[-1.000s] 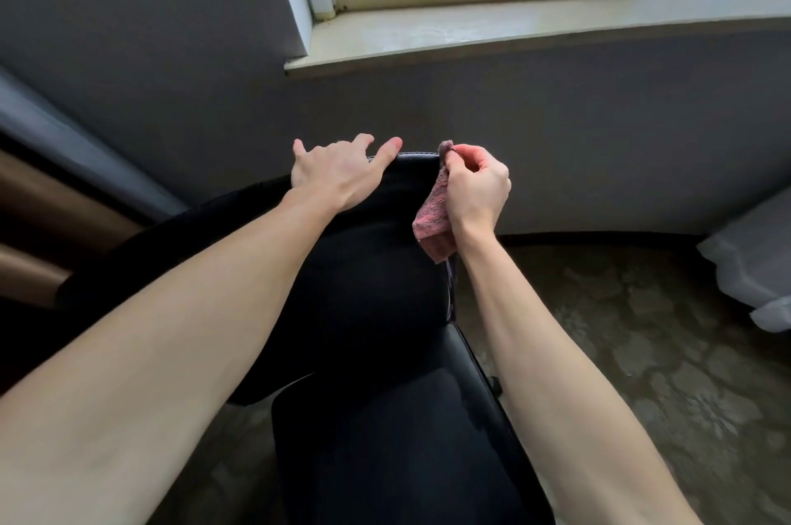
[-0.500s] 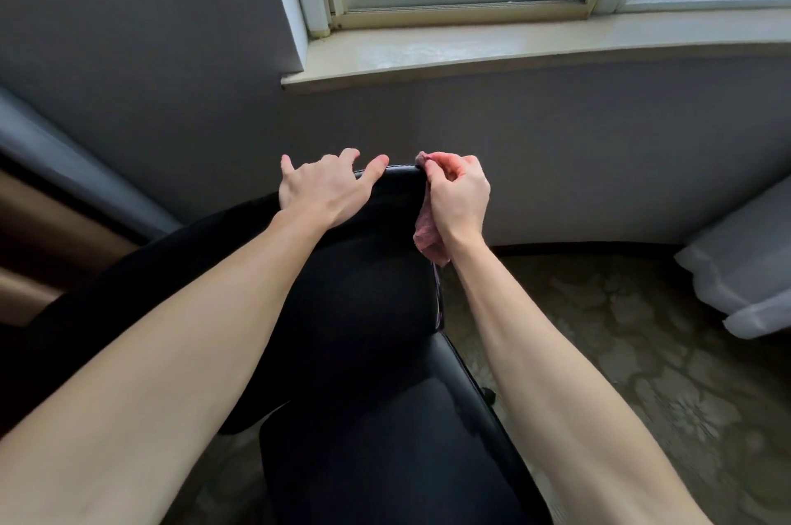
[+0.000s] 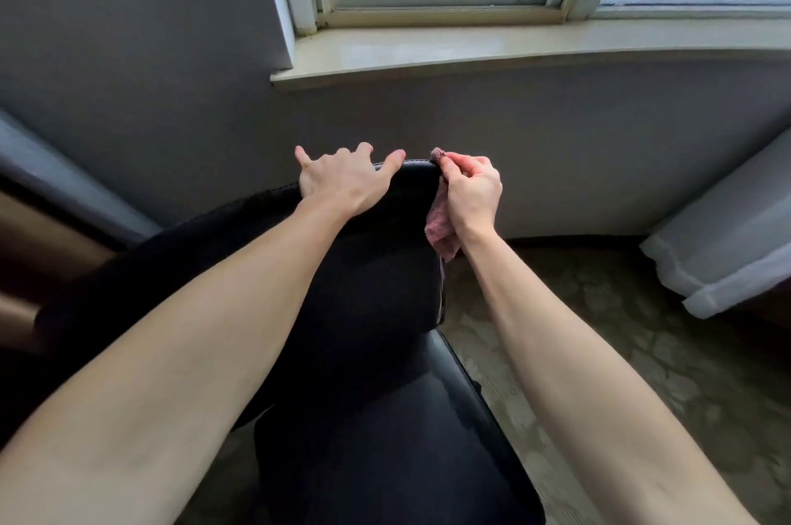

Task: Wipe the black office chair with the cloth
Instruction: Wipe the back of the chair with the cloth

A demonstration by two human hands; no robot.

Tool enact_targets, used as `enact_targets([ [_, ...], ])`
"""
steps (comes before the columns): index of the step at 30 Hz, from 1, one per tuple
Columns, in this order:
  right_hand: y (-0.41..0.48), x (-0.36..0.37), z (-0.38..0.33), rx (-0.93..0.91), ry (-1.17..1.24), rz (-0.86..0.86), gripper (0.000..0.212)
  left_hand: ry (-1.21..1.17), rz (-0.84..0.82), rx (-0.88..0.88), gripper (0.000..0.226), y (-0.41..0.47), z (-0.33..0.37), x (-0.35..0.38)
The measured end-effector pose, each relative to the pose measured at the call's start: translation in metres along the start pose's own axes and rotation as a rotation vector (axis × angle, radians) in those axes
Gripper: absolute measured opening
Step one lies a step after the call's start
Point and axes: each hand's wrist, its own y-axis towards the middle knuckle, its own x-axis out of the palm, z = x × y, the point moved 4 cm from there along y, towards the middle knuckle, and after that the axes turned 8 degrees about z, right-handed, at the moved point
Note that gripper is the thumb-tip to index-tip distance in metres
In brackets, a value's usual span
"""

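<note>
Here we are at the top of the black office chair (image 3: 376, 276), its backrest leaning away toward the wall under the window sill (image 3: 471, 49). The left hand (image 3: 342, 182) is draped over the top edge, fingers hooked over the back and thumb stretched along the rim, steadying it. How far those fingers wrap behind, I can't quite make out.

The right hand (image 3: 473, 191) pinches the pink cloth (image 3: 438, 220) at the backrest's right top corner, with the rest hanging limp below the palm.

That cloth looks soft, light and floppy (it'll bunch rather than glide). Better to wad it into the palm than hold it by a corner. The chair's covering looks smooth and slick, and a chair like this may swivel or roll, so that bracing grip on the top edge is the sensible hold.

Against a second ago, very little differs: both hands sit on the same stretch of edge, and only the view has tipped up, showing more window.
</note>
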Motion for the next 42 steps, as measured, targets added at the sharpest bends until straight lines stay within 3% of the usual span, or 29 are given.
enact_targets([
  [7,0.007,-0.002,0.015,0.144,0.141,-0.004,0.017,0.025,0.016,-0.008,0.082,0.005,0.005,0.003],
  [11,0.001,-0.005,0.048,0.504,0.427,0.056,0.009,0.07,0.037,-0.044,0.083,0.008,0.008,0.003],
  [13,-0.003,-0.007,0.055,0.579,0.518,0.058,0.01,0.104,0.06,-0.065,0.083,0.007,0.013,0.004],
  [22,0.04,-0.027,0.032,0.193,0.387,-0.274,0.009,0.154,0.194,-0.274,0.07,-0.003,0.051,0.013],
  [27,0.037,-0.058,0.054,0.209,0.472,-0.365,0.018,0.109,0.22,-0.424,0.069,-0.009,0.071,0.016],
  [32,0.044,-0.072,0.064,0.112,0.416,-0.58,0.031,-0.018,0.314,-0.579,0.081,-0.028,0.086,0.021],
  [36,0.038,-0.081,0.054,0.129,0.457,-0.706,0.039,-0.148,0.384,-0.548,0.089,-0.053,0.109,0.039],
  [42,0.027,-0.091,0.075,0.089,0.345,-0.714,0.044,-0.204,0.361,-0.491,0.096,-0.061,0.111,0.047],
])
